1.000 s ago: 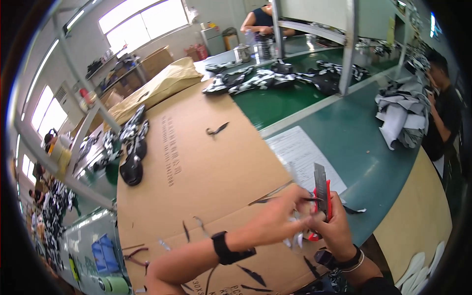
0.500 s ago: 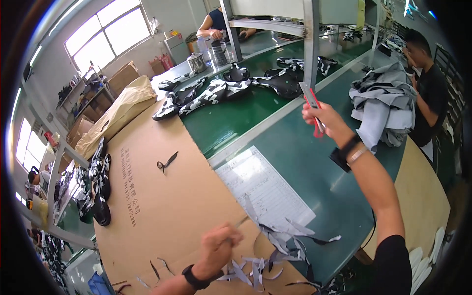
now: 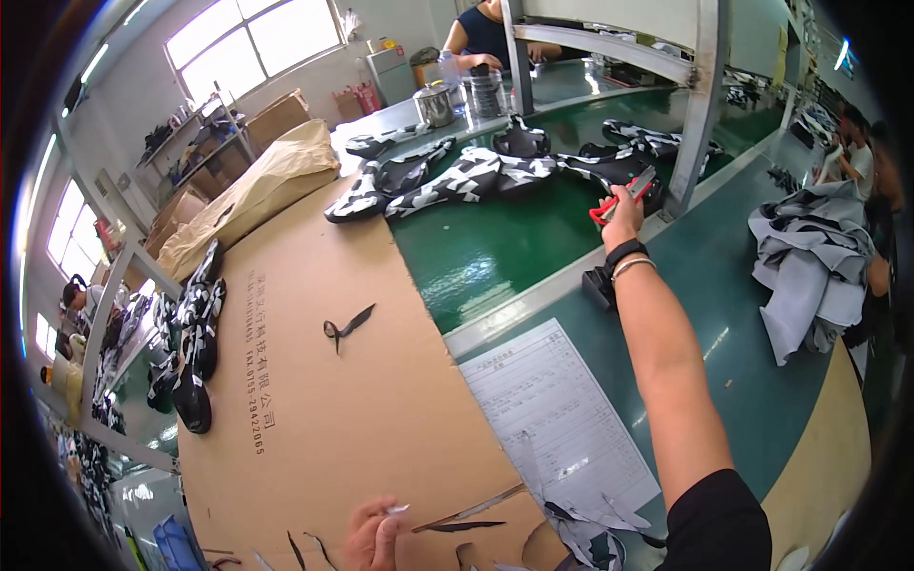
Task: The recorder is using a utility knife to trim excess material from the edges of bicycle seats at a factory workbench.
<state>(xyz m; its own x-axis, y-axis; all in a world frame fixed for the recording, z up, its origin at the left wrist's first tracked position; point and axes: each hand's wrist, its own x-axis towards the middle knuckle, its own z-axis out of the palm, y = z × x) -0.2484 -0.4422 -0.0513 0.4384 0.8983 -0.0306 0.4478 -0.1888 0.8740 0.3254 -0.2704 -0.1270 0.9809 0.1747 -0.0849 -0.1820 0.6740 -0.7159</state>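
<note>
My right hand (image 3: 624,211) is stretched far out over the green belt (image 3: 495,247), closed on red-handled scissors (image 3: 619,197), right beside a black and white camouflage shoe upper (image 3: 609,169). My left hand (image 3: 373,535) rests low on the brown cardboard sheet (image 3: 324,400) and pinches a small pale scrap (image 3: 398,509). Dark trimmed strips (image 3: 466,523) lie just right of that hand.
More camouflage uppers (image 3: 447,176) lie in a row on the belt. A printed paper sheet (image 3: 552,419) lies on the table edge, grey fabric pieces (image 3: 809,266) at right. A metal post (image 3: 700,105) stands beside my right hand. Other people work at the far end and right.
My right arm has reached farther out with the scissors, from above the table edge to the uppers on the belt. The left hand stays low on the cardboard.
</note>
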